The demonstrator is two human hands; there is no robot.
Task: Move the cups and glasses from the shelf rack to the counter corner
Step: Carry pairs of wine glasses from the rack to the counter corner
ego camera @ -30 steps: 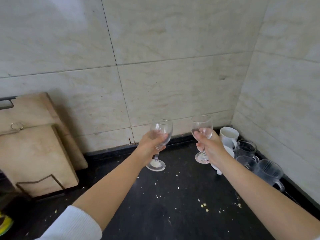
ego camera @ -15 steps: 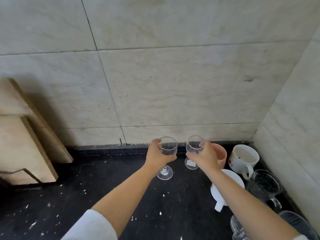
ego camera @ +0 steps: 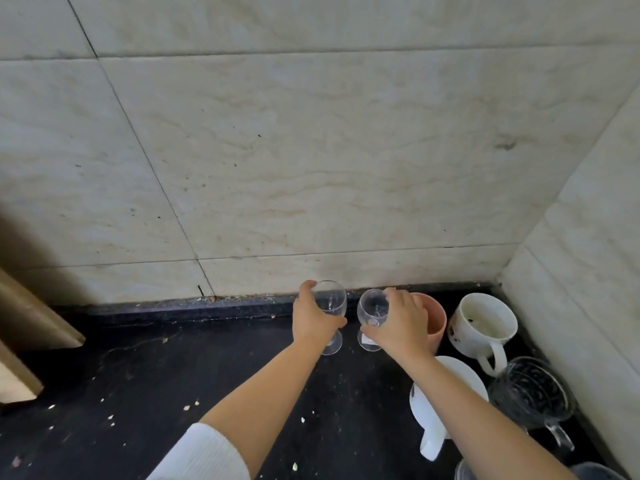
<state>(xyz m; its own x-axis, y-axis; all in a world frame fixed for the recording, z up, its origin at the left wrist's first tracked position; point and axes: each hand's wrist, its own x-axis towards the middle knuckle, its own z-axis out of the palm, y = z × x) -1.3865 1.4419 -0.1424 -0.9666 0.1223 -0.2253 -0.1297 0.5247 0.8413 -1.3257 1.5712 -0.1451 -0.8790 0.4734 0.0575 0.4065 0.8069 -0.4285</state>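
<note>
- Head view: two clear stemmed glasses stand side by side at the far edge of the black tabletop [ego camera: 173, 375], close to the tiled wall [ego camera: 311, 168]. The left glass [ego camera: 334, 301] and the right glass [ego camera: 372, 308] are near each other but apart.
- Both glasses are upright, thin-walled and see-through, each with a round foot that appears to rest on the tabletop, though I cannot be sure of full contact.
- The left hand [ego camera: 311, 323] is wrapped around the bowl of the left glass, and the right hand [ego camera: 398, 327] grips the bowl of the right glass from the right.
- To finish this step well, I judge each foot should sit flat before the fingers loosen. The hands should then lift straight away without nudging the bowls together.
- Just right of the right glass, touching or nearly touching the hand, stands a pink cup [ego camera: 434, 318]; the release should be slow there.
- Farther right in the corner is a white mug [ego camera: 483, 323], with another white mug [ego camera: 446, 403] nearer and a ribbed glass mug [ego camera: 533, 393] beside it.
- Wooden boards [ego camera: 27, 327] lean at the far left.
</note>
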